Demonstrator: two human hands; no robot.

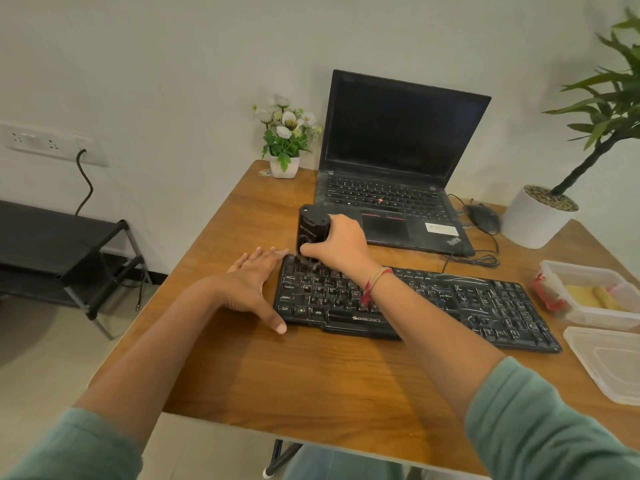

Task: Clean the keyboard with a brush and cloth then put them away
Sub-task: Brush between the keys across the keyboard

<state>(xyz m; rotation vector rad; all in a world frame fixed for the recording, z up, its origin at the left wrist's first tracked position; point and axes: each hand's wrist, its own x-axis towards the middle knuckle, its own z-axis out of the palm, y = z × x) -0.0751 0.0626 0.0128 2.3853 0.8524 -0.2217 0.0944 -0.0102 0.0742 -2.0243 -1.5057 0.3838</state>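
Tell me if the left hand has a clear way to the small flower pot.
Probably yes. The left hand lies flat and empty beside the keyboard, and only bare table lies between it and the flower pot.

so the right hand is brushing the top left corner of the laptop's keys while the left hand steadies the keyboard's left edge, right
Not quite. In the head view the right hand holds the brush on the top left corner of the keyboard, not the laptop. The left hand does steady the keyboard's left edge.
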